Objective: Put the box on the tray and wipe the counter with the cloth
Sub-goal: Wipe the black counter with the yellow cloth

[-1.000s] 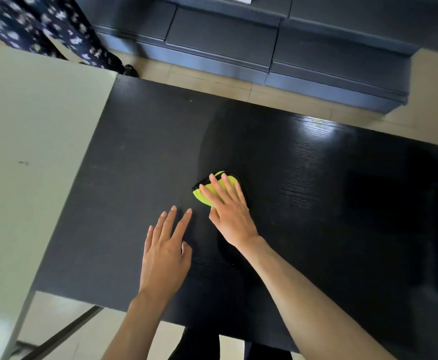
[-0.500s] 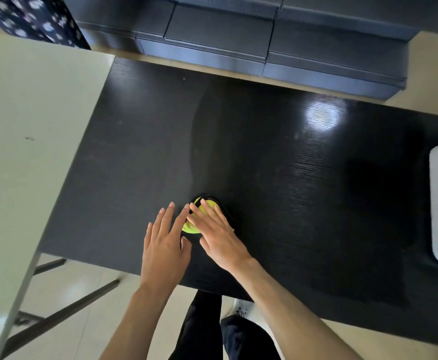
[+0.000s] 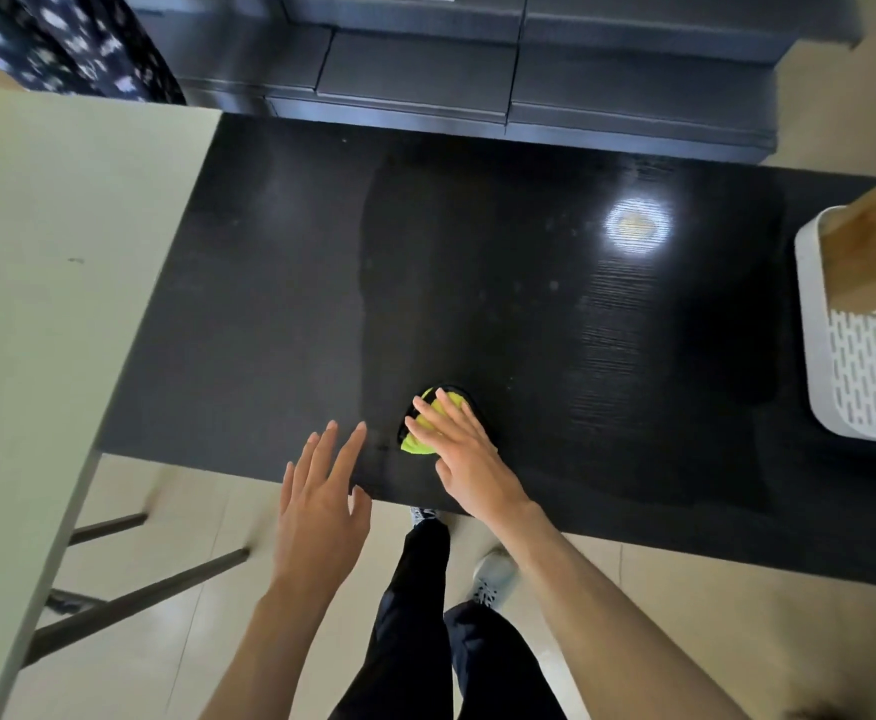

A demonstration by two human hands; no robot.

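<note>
Cloth under the right hand, box in the tray

Right hand (image 3: 464,454) flat, pressing the cloth (image 3: 425,433) on the counter (image 3: 529,304) at 6 o'clock; left hand (image 3: 321,501) spread wide, empty. Box (image 3: 872,252) stands in the tray (image 3: 815,356) at 3 o'clock.

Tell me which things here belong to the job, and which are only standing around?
Job: green cloth under right hand; black counter; cardboard box in white tray.
Around: pale table; grey cabinets; left hand, idle.
</note>
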